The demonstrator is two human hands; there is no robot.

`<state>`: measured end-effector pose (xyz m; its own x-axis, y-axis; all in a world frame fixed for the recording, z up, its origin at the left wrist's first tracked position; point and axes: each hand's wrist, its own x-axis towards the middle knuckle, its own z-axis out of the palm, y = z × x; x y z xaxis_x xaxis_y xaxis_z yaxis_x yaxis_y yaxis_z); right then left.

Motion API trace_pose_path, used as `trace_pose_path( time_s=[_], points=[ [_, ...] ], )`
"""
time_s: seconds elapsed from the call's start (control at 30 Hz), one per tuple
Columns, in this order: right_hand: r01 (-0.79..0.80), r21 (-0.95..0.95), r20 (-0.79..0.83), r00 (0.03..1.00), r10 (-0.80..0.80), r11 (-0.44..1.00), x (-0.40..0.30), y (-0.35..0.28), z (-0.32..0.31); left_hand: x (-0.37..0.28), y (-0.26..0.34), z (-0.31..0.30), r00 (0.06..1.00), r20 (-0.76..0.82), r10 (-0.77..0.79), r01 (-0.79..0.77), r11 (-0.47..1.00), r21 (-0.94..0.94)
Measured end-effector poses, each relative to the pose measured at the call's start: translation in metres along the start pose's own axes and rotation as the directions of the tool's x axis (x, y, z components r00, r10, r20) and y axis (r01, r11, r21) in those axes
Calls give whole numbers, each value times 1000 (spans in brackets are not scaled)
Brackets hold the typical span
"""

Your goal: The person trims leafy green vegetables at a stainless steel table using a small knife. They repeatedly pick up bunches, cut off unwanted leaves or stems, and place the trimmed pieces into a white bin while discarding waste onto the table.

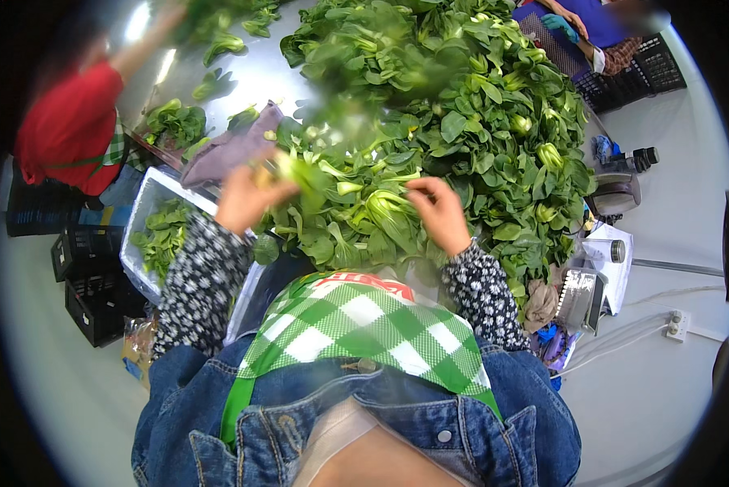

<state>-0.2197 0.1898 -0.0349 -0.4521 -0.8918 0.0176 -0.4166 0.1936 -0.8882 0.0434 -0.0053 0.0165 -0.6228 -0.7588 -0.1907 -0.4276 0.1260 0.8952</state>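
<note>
A large heap of green bok choy covers the table before me. My left hand, blurred by motion, is closed around a small bok choy above the near left side of the heap. My right hand rests at the heap's near edge, thumb and fingers pinched on the stalks of a pale-stemmed bok choy head. Between the two hands lie several loose heads and cut stems. Just beyond my left hand is a purple-grey cloth.
At my left, a white foam box holds green leaves; black plastic crates stand beyond it. A person in red reaches over the metal table. Another person's gloved hand shows at upper right. A metal container sits right.
</note>
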Motion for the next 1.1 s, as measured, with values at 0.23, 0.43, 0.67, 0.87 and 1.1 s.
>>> trace_pose_path(
  time_s=[0.23,0.43,0.67,0.87,1.1],
  points=[
    [157,-811,279,951,136,563,7,-9,36,43,29,-41,863,-471,180,-137,983,126],
    [60,-889,151,974,166,454,10,19,54,14,8,31,969,-213,129,-104,987,122],
    [180,-746,233,972,-2,641,13,13,21,-21,-13,68,993,-73,94,-81,981,175],
    [-166,66,324,936,136,984,-1,-22,-11,-35,8,72,986,58,154,-157,986,51],
    [-281,422,461,885,63,862,-5,-6,9,-37,18,86,956,75,285,-294,936,192]
  ],
)
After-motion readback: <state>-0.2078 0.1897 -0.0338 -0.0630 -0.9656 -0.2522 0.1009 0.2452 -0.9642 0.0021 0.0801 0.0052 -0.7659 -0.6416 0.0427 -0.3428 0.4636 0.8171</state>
